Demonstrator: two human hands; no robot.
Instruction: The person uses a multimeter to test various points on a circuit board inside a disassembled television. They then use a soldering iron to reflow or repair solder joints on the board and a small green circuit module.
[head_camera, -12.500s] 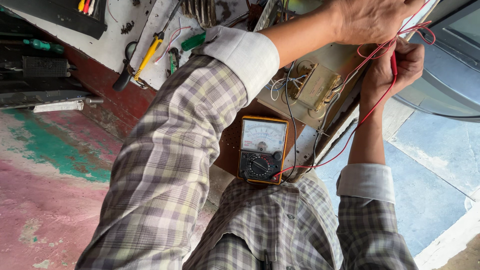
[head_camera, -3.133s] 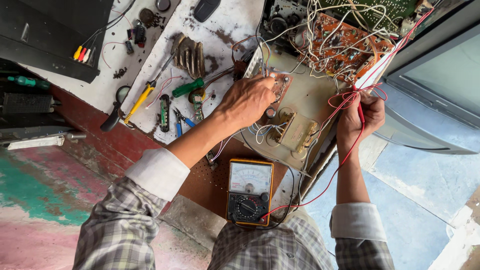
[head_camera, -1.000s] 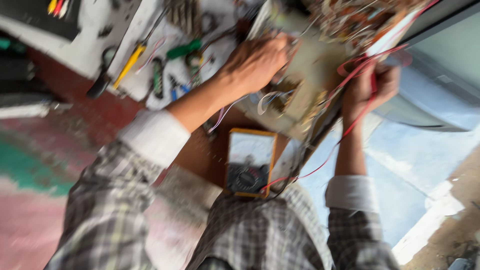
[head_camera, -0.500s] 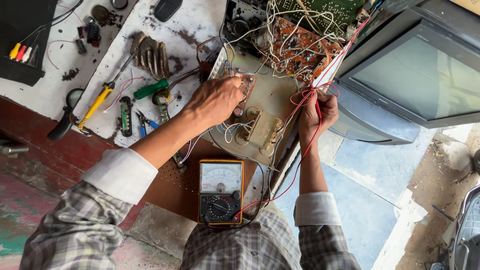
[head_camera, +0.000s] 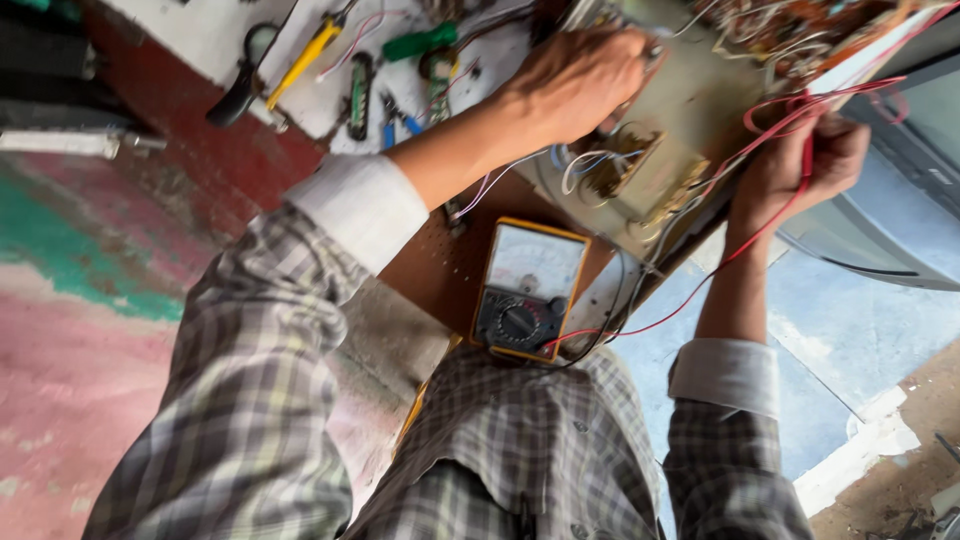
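Surface: a white, stained table top (head_camera: 215, 30) with a dark red-brown edge (head_camera: 190, 120).
Hand tools on it: yellow-handled pliers (head_camera: 300, 62), a black-handled tool (head_camera: 240, 85) just beside them, a green-handled screwdriver (head_camera: 420, 42), a small green circuit strip (head_camera: 358, 88) and small blue-handled cutters (head_camera: 395, 118).
Nearer part: a brown pegboard panel (head_camera: 440, 270) carries a yellow analogue multimeter (head_camera: 528, 290) with a black dial.
Below: a painted floor (head_camera: 80, 300), pink and green, worn.

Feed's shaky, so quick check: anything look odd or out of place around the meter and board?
The meter sits on the person's lap, not the bench. Its red lead loops loosely around the right hand. Nothing looks spilled or broken.
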